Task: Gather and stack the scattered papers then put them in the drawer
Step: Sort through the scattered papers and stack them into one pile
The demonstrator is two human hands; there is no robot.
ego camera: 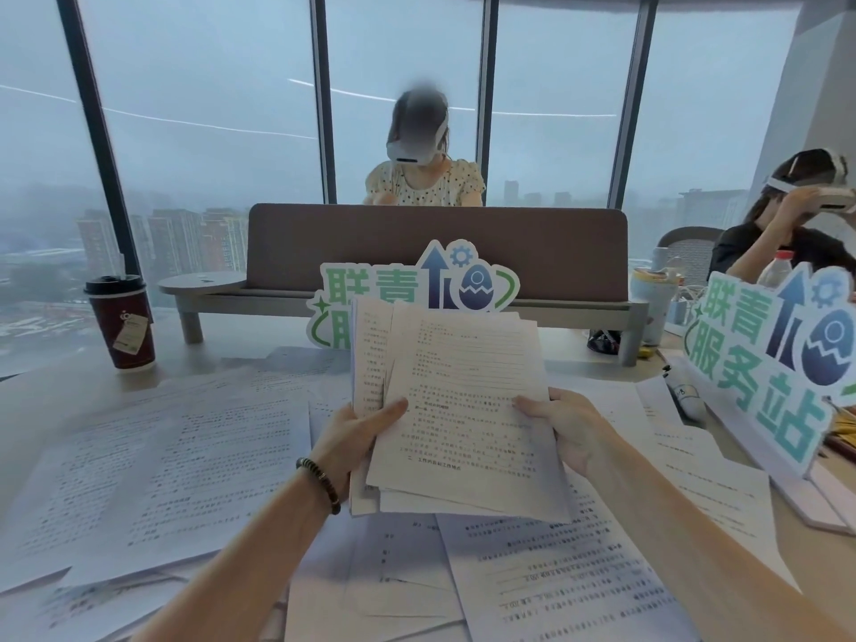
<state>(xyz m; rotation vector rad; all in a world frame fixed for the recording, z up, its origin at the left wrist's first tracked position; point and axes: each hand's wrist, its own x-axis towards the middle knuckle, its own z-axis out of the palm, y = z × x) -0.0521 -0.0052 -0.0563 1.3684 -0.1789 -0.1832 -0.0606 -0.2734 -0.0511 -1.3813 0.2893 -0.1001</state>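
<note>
papers [458, 400] are held up off the desk in a loose, uneven bundle, edges not yet squared, the sheets fanned and offset from one another. the bundle is gripped on its left edge by the left hand [359, 437], thumb laid across the front sheet and fingers hidden behind; a beaded bracelet [319, 479] is worn on that wrist. the right edge is held by the right hand [563, 428], thumb on the face of the page, fingers wrapped behind. both grips are closed on the bundle.

and the gathering is judged only partly done. many loose sheets [185, 456] are seen spread over the desk [69, 391] to the left, below and to the right of the held bundle, overlapping one another. those are left to be collected, the pile is left to be tapped even, and no drawer is shown anywhere in view, so the storing step is judged not yet begun.

further out, a lidded coffee cup [121, 322] is stood at the far left, a cut-out sign [417, 289] is partly hidden behind the bundle, and a second sign [778, 359] is propped at the right. two other people are seated beyond a desk divider [435, 247].
</note>
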